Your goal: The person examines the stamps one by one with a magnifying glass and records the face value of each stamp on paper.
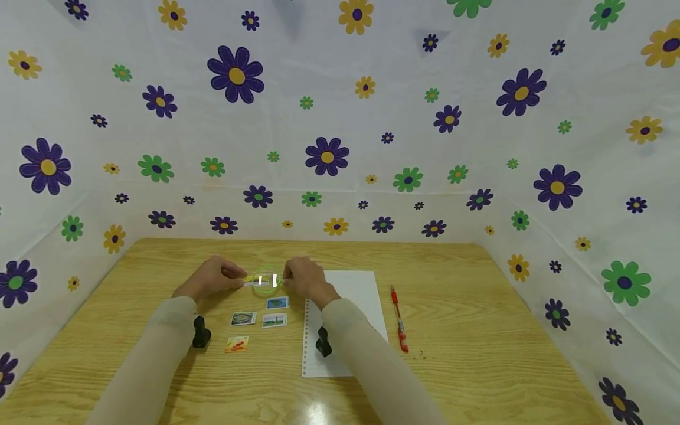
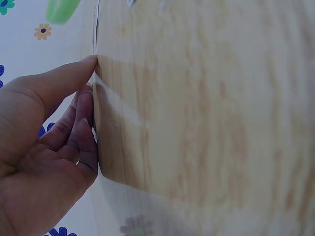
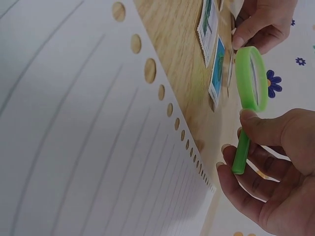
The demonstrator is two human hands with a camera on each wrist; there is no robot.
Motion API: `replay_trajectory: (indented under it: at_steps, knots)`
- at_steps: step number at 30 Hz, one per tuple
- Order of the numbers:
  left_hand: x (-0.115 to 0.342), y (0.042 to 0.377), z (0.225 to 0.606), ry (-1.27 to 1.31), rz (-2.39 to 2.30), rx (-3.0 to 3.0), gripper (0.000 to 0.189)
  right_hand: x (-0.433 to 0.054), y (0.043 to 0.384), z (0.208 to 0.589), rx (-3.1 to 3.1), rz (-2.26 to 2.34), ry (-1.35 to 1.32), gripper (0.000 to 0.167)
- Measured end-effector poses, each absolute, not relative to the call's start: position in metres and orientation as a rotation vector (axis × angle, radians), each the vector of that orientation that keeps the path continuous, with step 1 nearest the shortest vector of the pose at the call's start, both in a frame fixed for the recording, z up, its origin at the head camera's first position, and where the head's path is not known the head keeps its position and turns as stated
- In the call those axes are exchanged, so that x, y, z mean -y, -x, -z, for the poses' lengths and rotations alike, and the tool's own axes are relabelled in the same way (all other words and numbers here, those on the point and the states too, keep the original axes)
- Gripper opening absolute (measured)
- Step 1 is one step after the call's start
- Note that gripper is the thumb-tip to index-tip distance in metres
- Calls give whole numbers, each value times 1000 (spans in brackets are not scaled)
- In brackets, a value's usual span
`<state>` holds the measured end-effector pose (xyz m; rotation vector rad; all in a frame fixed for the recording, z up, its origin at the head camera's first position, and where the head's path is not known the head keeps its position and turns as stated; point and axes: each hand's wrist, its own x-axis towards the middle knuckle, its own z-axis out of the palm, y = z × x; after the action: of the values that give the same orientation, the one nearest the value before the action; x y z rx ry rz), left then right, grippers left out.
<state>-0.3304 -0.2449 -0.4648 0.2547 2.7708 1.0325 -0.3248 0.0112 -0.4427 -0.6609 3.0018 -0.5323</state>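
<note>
My right hand (image 1: pixel 305 276) grips a green magnifying glass (image 3: pixel 241 78) by its handle, thumb on one side and fingers on the other. Its round lens is over a small yellow and white postage stamp (image 1: pixel 248 281) near the back of the table. At that stamp's left end, my left hand (image 1: pixel 213 276) pinches the edge between thumb and fingers; in the left wrist view the stamp shows only as a thin edge (image 2: pixel 95 29). Closer to me lie a blue stamp (image 1: pixel 278 303), a stamp with a tower (image 1: pixel 274 320), a dark oval-patterned stamp (image 1: pixel 243 319) and an orange-yellow stamp (image 1: pixel 236 344).
A lined sheet with punched holes (image 1: pixel 345 366) lies under my right forearm. Right of it is a red pen (image 1: pixel 398 319), with small dark crumbs (image 1: pixel 422 354) near its lower end. Flower-printed white cloth (image 1: pixel 340 118) surrounds the wooden table (image 1: pixel 467 307) at the back and sides.
</note>
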Motion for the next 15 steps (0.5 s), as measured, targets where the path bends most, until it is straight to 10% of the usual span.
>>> replay_trajectory:
  at_steps: [15]
  knots:
    - [243, 329, 464, -233, -1030, -2771, 26, -10, 325, 445, -3011, 534, 642, 8]
